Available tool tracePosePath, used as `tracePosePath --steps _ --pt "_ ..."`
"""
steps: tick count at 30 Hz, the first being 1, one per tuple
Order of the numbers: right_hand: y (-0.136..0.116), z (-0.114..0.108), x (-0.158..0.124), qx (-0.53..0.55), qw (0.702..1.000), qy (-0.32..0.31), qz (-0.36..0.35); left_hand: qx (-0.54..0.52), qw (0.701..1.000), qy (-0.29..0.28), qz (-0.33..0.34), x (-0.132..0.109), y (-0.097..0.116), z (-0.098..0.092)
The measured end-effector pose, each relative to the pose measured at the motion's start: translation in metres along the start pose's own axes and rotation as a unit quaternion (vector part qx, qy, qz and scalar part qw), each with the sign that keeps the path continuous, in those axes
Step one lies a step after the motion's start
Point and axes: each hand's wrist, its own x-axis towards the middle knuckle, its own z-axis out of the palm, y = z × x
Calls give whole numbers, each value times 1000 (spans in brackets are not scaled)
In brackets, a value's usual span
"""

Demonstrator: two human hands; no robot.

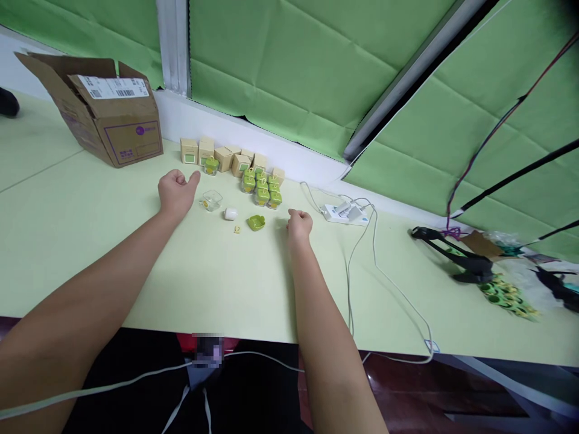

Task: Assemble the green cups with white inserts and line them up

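Note:
My left hand (176,193) is a loose fist at the table, thumb raised, with nothing seen in it. To its right lies a clear plastic box (211,201) with a small yellow mark. A small white block-like piece (230,214), a tiny yellow loop (237,229) and a green lid-like cup (256,223) lie between my hands. My right hand (300,225), also closed with nothing visible in it, is to the right of the green cup. Several green-topped clear little boxes (261,196) stand grouped beyond, and one similar box (210,166) sits apart near my left hand.
Several small cardboard boxes (189,150) line the wall. An open large carton (136,141) stands at back left. A power strip (346,214) with plugs and white cables is on the right. Farther right are a black strap-like object (470,263) and a green pile (504,295).

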Motion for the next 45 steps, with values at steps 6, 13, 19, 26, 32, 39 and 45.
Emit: tracePosePath --steps 6,13,19,26,32,39,45 --pt "5 -4 -1 -23 997 52 60 21 997 -69 -1 0 -11 2" --pt "5 5 -14 -67 997 23 15 41 993 -109 8 -2 -17 4" --pt "4 3 -15 -100 995 -11 -6 33 993 -109 9 0 -13 5" --pt "3 5 -14 -111 992 -53 -21 64 987 -97 109 -17 7 -4" --pt "2 3 -13 -67 995 -76 -11 158 894 -309 282 -64 48 -7" --pt "-3 -1 -16 -58 994 -85 -19 321 786 -395 350 -74 46 -3" --pt "-1 0 -14 -65 994 -82 -31 308 756 -454 357 -73 40 -1"
